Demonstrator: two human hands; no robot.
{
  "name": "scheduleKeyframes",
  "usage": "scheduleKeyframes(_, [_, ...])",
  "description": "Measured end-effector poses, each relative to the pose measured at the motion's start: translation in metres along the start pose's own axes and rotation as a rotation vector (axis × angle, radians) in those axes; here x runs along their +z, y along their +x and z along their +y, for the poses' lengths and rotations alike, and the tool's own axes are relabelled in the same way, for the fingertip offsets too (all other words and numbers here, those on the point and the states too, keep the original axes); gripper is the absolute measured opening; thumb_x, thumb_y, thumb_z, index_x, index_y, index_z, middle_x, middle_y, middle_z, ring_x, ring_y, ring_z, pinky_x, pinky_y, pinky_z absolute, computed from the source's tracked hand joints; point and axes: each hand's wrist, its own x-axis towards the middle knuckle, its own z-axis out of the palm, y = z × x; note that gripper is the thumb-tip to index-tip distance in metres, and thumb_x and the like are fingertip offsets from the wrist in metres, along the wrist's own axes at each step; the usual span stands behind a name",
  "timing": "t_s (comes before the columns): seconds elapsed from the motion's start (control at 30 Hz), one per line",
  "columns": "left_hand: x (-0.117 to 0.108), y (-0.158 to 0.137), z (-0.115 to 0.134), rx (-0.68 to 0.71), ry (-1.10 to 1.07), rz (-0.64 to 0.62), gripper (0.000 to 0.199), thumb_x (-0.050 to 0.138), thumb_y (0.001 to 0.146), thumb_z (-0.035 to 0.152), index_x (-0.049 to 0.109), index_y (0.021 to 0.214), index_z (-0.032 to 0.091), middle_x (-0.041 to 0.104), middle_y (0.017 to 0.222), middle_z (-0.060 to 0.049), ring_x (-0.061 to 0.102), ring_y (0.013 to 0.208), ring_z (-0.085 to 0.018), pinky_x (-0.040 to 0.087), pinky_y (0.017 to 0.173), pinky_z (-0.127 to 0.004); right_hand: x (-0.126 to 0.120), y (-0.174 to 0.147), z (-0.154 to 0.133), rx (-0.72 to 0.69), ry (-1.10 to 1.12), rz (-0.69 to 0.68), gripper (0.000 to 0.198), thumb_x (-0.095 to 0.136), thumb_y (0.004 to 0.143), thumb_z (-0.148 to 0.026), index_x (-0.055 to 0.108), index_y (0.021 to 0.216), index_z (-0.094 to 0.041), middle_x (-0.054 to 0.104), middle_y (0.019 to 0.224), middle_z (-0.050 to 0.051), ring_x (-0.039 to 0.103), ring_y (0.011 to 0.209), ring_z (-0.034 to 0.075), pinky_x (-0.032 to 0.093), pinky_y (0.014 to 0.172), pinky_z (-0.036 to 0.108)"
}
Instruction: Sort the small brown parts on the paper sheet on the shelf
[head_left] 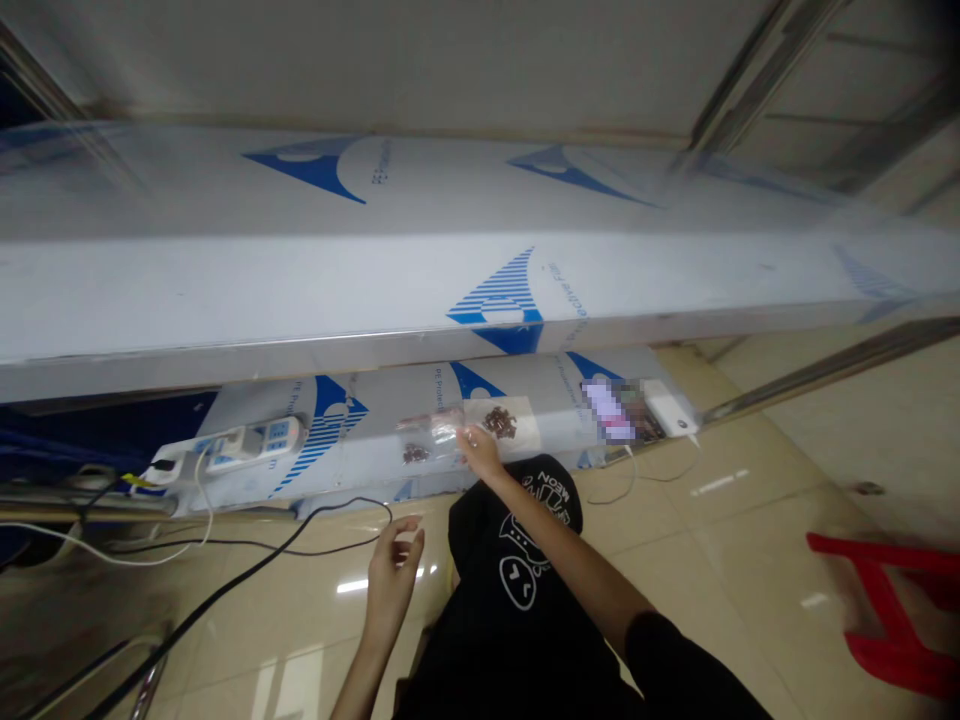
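Observation:
My right hand is over the lower shelf, its fingers drawn together at the right edge of a clear plastic bag. Whatever is between those fingertips is too small to make out. Just beyond it, a pile of small dark brown pieces lies on a pale square sheet. More small dark pieces sit to the left, by the clear plastic. My left hand hangs in front of the shelf edge, fingers loosely bent and apart, with nothing visible in it.
A white power strip with plugs lies at the shelf's left; black and white cables hang in front. On the right are a phone and a white box-shaped device with cables. An upper film-covered shelf overhangs. A red stool stands right.

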Motion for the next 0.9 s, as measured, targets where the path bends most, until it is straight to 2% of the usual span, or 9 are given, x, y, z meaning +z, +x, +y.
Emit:
scheduleKeyframes(0.1, [-0.007,-0.001,0.001,0.012,0.015,-0.007,0.042,0.061,0.061,0.053,0.06,0.081,0.016,0.065,0.087,-0.007,0.059,0.055,-0.014,0.05,0.055,-0.03,0.014,0.021,0.014,-0.012,-0.026,0.047,0.028,0.049,0.077,-0.034,0.056,0.097,-0.014,0.061,0.08,0.004,0.057,0.048,0.011,0.04,0.042,0.02])
scheduleKeyframes(0.2, [-0.012,-0.002,-0.002,0.017,0.036,-0.013,0.038,0.058,0.065,0.051,0.061,0.08,0.017,0.065,0.086,-0.007,0.059,0.056,-0.015,0.05,0.055,-0.03,0.018,0.029,0.025,-0.039,-0.075,0.053,0.039,0.05,0.077,-0.034,0.048,0.11,-0.014,0.061,0.08,0.003,0.058,0.053,0.012,0.043,0.05,0.023])
scheduleKeyframes(0.33, [-0.014,-0.002,-0.01,-0.022,0.056,-0.04,0.041,0.058,0.062,0.054,0.062,0.076,0.016,0.066,0.083,-0.007,0.059,0.054,-0.014,0.048,0.052,-0.028,0.01,0.024,0.03,-0.135,-0.351,0.17,0.048,0.055,0.072,-0.031,0.044,0.117,-0.017,0.058,0.094,0.005,0.058,0.079,0.018,0.046,0.069,0.029])
scheduleKeyframes(0.43, [-0.012,-0.001,-0.012,-0.018,0.061,-0.082,0.037,0.058,0.064,0.051,0.062,0.075,0.016,0.066,0.082,-0.007,0.058,0.054,-0.014,0.047,0.051,-0.027,0.006,0.011,0.024,-0.275,-0.58,0.216,0.048,0.057,0.071,-0.028,0.047,0.116,-0.017,0.051,0.109,0.01,0.049,0.101,0.024,0.041,0.083,0.036])
scheduleKeyframes(0.57, [-0.008,0.002,-0.011,-0.001,0.061,-0.132,0.032,0.057,0.066,0.047,0.061,0.075,0.017,0.066,0.081,-0.006,0.058,0.054,-0.014,0.046,0.051,-0.026,0.021,-0.007,0.006,-0.476,-0.736,0.046,0.046,0.056,0.073,-0.024,0.047,0.118,-0.02,0.047,0.118,0.01,0.04,0.11,0.025,0.032,0.092,0.038])
scheduleKeyframes(0.7, [-0.009,0.006,-0.014,0.008,0.045,-0.151,0.033,0.058,0.065,0.048,0.062,0.076,0.017,0.065,0.081,-0.006,0.059,0.055,-0.015,0.047,0.053,-0.027,0.059,-0.013,-0.007,-0.686,-0.887,-0.222,0.047,0.056,0.074,-0.026,0.046,0.119,-0.021,0.045,0.123,0.008,0.038,0.111,0.023,0.03,0.093,0.036])
scheduleKeyframes(0.77, [-0.013,0.007,-0.016,-0.004,0.045,-0.166,0.035,0.059,0.065,0.05,0.062,0.077,0.017,0.065,0.081,-0.006,0.059,0.057,-0.015,0.048,0.055,-0.028,0.078,-0.011,-0.008,-0.716,-0.99,-0.269,0.045,0.056,0.075,-0.025,0.047,0.117,-0.016,0.046,0.122,0.011,0.039,0.109,0.024,0.03,0.092,0.037])
scheduleKeyframes(0.9, [-0.022,0.005,-0.02,-0.046,0.044,-0.155,0.041,0.059,0.063,0.054,0.062,0.079,0.016,0.065,0.082,-0.007,0.059,0.058,-0.016,0.048,0.057,-0.029,0.1,-0.002,-0.006,-0.66,-1.142,-0.336,0.02,0.046,0.08,-0.015,0.06,0.095,-0.013,0.058,0.104,0.011,0.047,0.1,0.023,0.033,0.087,0.036])
